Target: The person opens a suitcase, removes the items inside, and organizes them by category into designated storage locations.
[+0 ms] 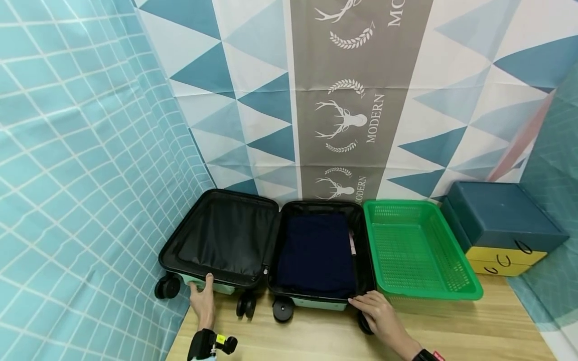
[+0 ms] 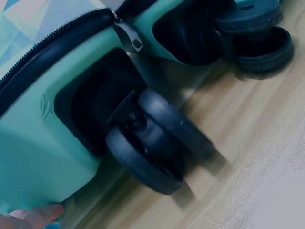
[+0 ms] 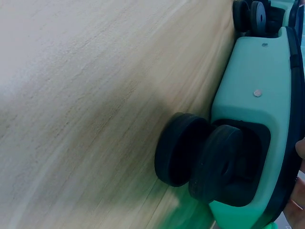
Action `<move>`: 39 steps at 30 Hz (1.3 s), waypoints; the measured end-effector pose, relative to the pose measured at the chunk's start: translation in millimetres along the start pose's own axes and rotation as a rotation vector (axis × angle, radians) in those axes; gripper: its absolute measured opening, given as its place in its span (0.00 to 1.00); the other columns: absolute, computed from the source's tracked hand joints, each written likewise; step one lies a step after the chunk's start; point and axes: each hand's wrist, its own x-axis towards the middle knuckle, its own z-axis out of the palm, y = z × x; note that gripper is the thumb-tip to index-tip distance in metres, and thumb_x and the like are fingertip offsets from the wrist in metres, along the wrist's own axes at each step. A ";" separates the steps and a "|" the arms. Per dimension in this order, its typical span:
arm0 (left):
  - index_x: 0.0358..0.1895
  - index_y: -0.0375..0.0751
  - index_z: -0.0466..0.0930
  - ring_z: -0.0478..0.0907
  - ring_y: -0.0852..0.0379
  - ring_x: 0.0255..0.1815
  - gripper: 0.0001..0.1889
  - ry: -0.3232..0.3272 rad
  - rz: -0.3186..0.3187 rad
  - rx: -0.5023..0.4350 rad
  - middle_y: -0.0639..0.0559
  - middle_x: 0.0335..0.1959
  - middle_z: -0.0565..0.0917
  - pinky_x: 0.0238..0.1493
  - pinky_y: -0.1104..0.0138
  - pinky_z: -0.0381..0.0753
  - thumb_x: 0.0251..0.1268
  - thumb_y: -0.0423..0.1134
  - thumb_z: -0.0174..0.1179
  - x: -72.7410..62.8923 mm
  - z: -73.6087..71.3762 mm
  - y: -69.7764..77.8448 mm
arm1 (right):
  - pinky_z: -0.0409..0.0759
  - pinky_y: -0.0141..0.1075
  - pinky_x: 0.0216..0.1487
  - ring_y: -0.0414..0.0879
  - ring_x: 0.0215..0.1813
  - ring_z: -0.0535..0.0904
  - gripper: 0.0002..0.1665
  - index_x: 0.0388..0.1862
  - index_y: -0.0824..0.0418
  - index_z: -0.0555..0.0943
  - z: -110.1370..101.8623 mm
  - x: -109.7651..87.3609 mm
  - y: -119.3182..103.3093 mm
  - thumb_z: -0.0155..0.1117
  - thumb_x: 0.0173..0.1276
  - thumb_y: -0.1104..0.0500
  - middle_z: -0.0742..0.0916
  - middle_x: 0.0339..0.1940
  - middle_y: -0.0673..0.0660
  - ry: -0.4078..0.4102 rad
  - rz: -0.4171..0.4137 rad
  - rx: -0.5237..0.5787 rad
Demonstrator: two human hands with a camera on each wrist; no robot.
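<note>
An open suitcase, mint green outside and black inside, lies spread with its two halves side by side. The left half (image 1: 226,233) shows a dark lining. Folded navy cloth (image 1: 316,255) fills most of the right half, with a small pinkish item (image 1: 351,243) at its right side. My left hand (image 1: 203,303) grips the left half's front edge, thumb up at the rim and fingers low against the shell. At the right half's front right corner, my right hand (image 1: 377,313) holds the rim; its fingers (image 3: 293,205) show only partly in the right wrist view.
Black double wheels (image 1: 283,309) stick out from the suitcase's front over the wooden table (image 1: 289,343). A green plastic basket (image 1: 408,258) stands against its right side. Farther right is a blue and yellow box (image 1: 506,225). Patterned cloth (image 1: 253,100) hangs behind, with blue checked cloth (image 1: 81,175) at left.
</note>
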 end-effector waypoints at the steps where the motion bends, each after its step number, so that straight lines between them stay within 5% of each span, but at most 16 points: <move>1: 0.79 0.41 0.30 0.29 0.40 0.79 0.53 -0.008 -0.022 0.002 0.40 0.80 0.31 0.75 0.46 0.35 0.69 0.66 0.51 0.3 0.0 -2.2 | 0.70 0.40 0.57 0.46 0.44 0.84 0.16 0.49 0.60 0.88 -0.5 0.3 -0.3 0.60 0.66 0.63 0.89 0.42 0.53 0.007 -0.005 0.000; 3: 0.80 0.43 0.31 0.30 0.41 0.79 0.54 -0.017 -0.074 0.015 0.42 0.80 0.32 0.74 0.45 0.36 0.66 0.71 0.50 0.9 -0.5 -5.8 | 0.71 0.40 0.56 0.46 0.43 0.84 0.19 0.48 0.60 0.88 -1.1 0.7 -0.8 0.61 0.60 0.66 0.89 0.42 0.53 0.019 -0.013 0.002; 5: 0.80 0.42 0.32 0.33 0.38 0.79 0.55 -0.020 -0.100 0.053 0.39 0.80 0.34 0.74 0.42 0.38 0.65 0.72 0.49 0.4 -1.8 -7.0 | 0.71 0.40 0.56 0.46 0.43 0.84 0.15 0.49 0.60 0.88 -1.8 0.6 -1.5 0.59 0.66 0.63 0.89 0.42 0.53 0.025 -0.014 0.007; 9: 0.78 0.28 0.40 0.47 0.24 0.72 0.52 -0.009 -0.082 0.220 0.23 0.75 0.46 0.68 0.36 0.47 0.70 0.69 0.44 -2.8 -5.4 6.5 | 0.71 0.39 0.57 0.46 0.44 0.84 0.14 0.49 0.59 0.88 -1.6 -0.1 -1.4 0.59 0.72 0.61 0.89 0.42 0.52 0.020 0.000 0.015; 12: 0.75 0.20 0.44 0.56 0.20 0.64 0.49 -0.033 -0.074 0.357 0.16 0.69 0.54 0.64 0.34 0.54 0.74 0.65 0.37 -3.0 -6.0 14.7 | 0.71 0.40 0.57 0.44 0.44 0.84 0.19 0.49 0.58 0.88 -2.1 -0.8 -2.1 0.68 0.59 0.69 0.89 0.42 0.50 0.006 0.027 0.007; 14: 0.75 0.18 0.39 0.53 0.19 0.66 0.48 -0.053 -0.079 0.392 0.15 0.70 0.49 0.65 0.34 0.52 0.76 0.64 0.34 -5.4 -4.1 18.3 | 0.73 0.42 0.56 0.43 0.44 0.84 0.25 0.48 0.57 0.88 -3.8 0.3 -3.2 0.71 0.50 0.73 0.89 0.42 0.48 -0.020 0.055 -0.003; 17: 0.76 0.24 0.29 0.41 0.22 0.73 0.44 0.014 -0.055 0.370 0.19 0.74 0.36 0.69 0.36 0.44 0.78 0.58 0.34 -12.3 5.6 22.5 | 0.77 0.46 0.53 0.41 0.43 0.84 0.25 0.47 0.58 0.89 -11.0 8.5 -6.6 0.69 0.50 0.76 0.89 0.41 0.48 -0.117 0.104 0.023; 20: 0.79 0.32 0.34 0.33 0.29 0.77 0.40 0.168 0.141 0.310 0.27 0.77 0.32 0.71 0.38 0.40 0.78 0.48 0.44 -24.3 25.3 32.2 | 0.80 0.47 0.47 0.46 0.47 0.85 0.24 0.48 0.59 0.88 -22.7 25.1 -9.9 0.64 0.56 0.77 0.89 0.45 0.52 -0.257 0.173 0.080; 23: 0.75 0.32 0.56 0.45 0.34 0.77 0.30 0.231 0.519 0.250 0.30 0.77 0.50 0.71 0.42 0.49 0.73 0.34 0.51 -38.5 56.5 52.4 | 0.79 0.42 0.40 0.55 0.55 0.81 0.22 0.53 0.60 0.86 -31.3 48.6 -8.6 0.61 0.62 0.74 0.85 0.56 0.60 -0.351 0.230 0.087; 26: 0.65 0.30 0.71 0.62 0.37 0.71 0.24 0.151 0.868 0.176 0.33 0.69 0.67 0.67 0.49 0.61 0.66 0.24 0.54 -53.8 95.8 80.4 | 0.79 0.46 0.45 0.63 0.62 0.76 0.21 0.58 0.60 0.83 -33.8 77.0 -3.9 0.62 0.67 0.70 0.78 0.65 0.67 -0.375 0.227 0.029; 29: 0.60 0.31 0.77 0.71 0.39 0.63 0.21 0.050 1.049 0.147 0.35 0.61 0.76 0.62 0.53 0.67 0.62 0.21 0.56 -63.8 137.3 106.7 | 0.77 0.56 0.51 0.68 0.64 0.72 0.21 0.60 0.60 0.81 -30.5 107.0 3.9 0.63 0.69 0.67 0.73 0.69 0.70 -0.363 0.188 -0.029; 33: 0.58 0.33 0.78 0.73 0.39 0.60 0.17 -0.120 1.013 0.267 0.36 0.56 0.78 0.61 0.51 0.70 0.66 0.26 0.56 -65.7 185.1 132.0 | 0.71 0.61 0.58 0.71 0.65 0.70 0.22 0.63 0.62 0.78 -21.3 145.5 17.5 0.61 0.71 0.65 0.70 0.70 0.74 -0.380 0.210 0.002; 36: 0.60 0.35 0.76 0.74 0.37 0.56 0.17 -0.280 0.860 0.463 0.36 0.55 0.78 0.57 0.49 0.72 0.71 0.32 0.54 -58.7 213.3 136.9 | 0.69 0.63 0.59 0.74 0.67 0.66 0.25 0.68 0.63 0.74 -12.5 168.1 28.4 0.60 0.73 0.63 0.65 0.72 0.76 -0.470 0.340 0.024; 39: 0.67 0.36 0.70 0.74 0.34 0.55 0.21 -0.426 0.653 0.681 0.34 0.58 0.76 0.53 0.46 0.74 0.75 0.39 0.52 -49.5 231.4 126.6 | 0.70 0.64 0.57 0.77 0.66 0.64 0.28 0.71 0.62 0.70 -0.8 178.0 38.8 0.59 0.74 0.60 0.62 0.72 0.77 -0.575 0.504 -0.012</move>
